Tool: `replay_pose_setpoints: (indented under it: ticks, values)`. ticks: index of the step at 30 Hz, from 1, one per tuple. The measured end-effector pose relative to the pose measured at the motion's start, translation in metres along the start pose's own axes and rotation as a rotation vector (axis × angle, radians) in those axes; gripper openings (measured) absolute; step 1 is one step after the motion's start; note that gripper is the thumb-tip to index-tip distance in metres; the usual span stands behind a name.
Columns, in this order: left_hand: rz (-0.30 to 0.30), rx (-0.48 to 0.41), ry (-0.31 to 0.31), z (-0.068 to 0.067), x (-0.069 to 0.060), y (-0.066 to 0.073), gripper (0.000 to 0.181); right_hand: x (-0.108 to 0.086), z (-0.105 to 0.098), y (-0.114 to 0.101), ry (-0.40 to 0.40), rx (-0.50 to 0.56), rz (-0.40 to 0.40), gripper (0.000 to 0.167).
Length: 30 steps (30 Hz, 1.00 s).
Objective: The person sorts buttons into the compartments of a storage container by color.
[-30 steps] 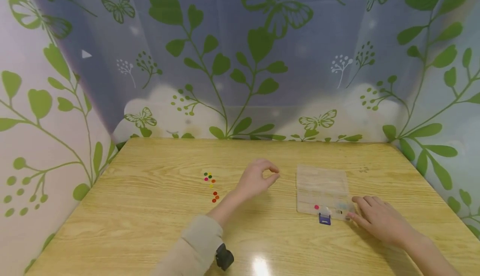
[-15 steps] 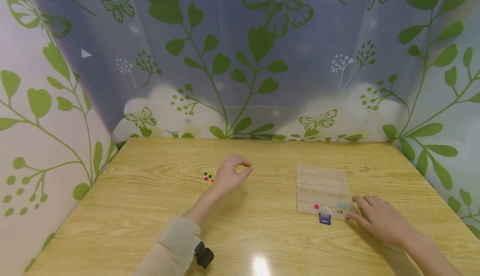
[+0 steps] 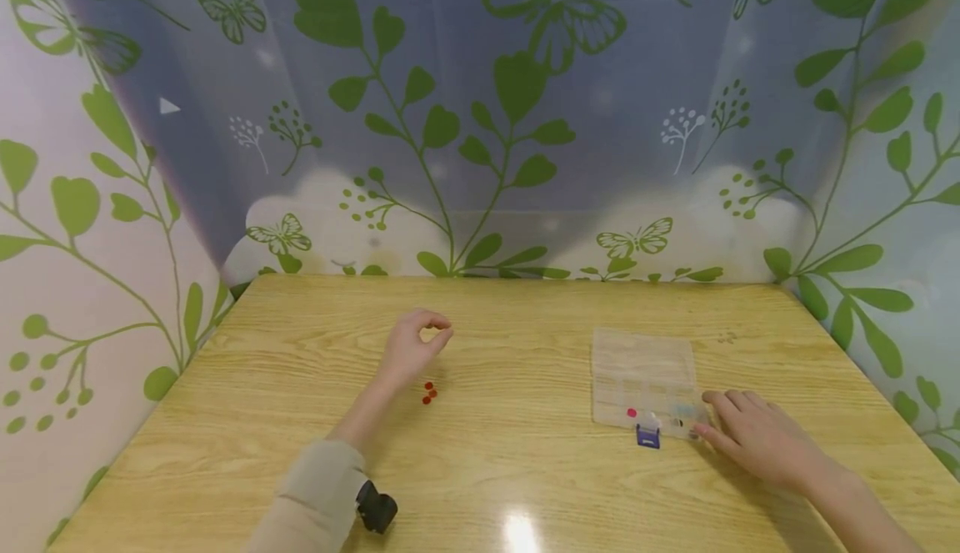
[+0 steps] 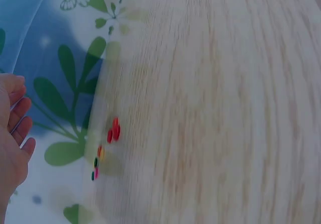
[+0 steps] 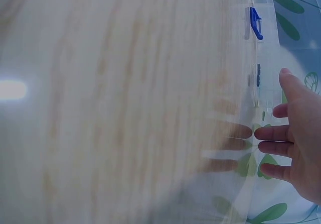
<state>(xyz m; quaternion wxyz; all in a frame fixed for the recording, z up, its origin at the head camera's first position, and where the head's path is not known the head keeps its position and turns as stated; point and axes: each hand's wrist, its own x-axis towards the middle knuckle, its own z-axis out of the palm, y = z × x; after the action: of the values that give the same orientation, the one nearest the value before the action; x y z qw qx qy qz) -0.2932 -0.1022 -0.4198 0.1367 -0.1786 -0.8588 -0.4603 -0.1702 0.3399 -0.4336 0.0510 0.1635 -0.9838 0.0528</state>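
1. Fingers of left hand (image 3: 408, 351): loosely curved, index and thumb tips close together; can't tell if they touch. Nothing visibly held.
2. Left hand has moved further left since a second ago, away from clear case (image 3: 643, 361).
3. Red discs (image 3: 428, 393): three, on table (image 3: 540, 453), just on near side of left fingertips. Covered half a second ago, showing now.
4. Mixed-colour discs (image 4: 98, 162): now behind left hand in head view, plainly visible a second ago. Left wrist view shows them clear of the fingers.
5. Right hand (image 3: 765, 440): fingers relaxed, slightly spread, grasping nothing visible. Thumb and index tips at case's right edge; contact unclear. Same pose as a second ago.
6. Case unmoved, left of right fingertips. Pink disc (image 3: 632, 413) in its near half, blue latch (image 3: 648, 436) at near edge.
7. Small pale pieces (image 3: 727, 337): beyond right fingertips, same spot.
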Motion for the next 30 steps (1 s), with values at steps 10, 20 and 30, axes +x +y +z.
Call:
replay_pose_setpoints:
  ticks: [10, 20, 30]
  values:
    - [-0.094, 0.059, 0.004, -0.017, -0.003, -0.022, 0.019, 0.0, 0.001, 0.001, -0.004, 0.009, -0.004, 0.049]
    - [-0.17, 0.092, -0.017, -0.022, -0.006, -0.036, 0.021, 0.0, 0.001, 0.001, -0.004, 0.003, -0.006, 0.047]
    - [-0.181, 0.145, -0.012, -0.02, -0.007, -0.044, 0.019, 0.0, 0.001, 0.0, -0.012, -0.001, 0.011, 0.049]
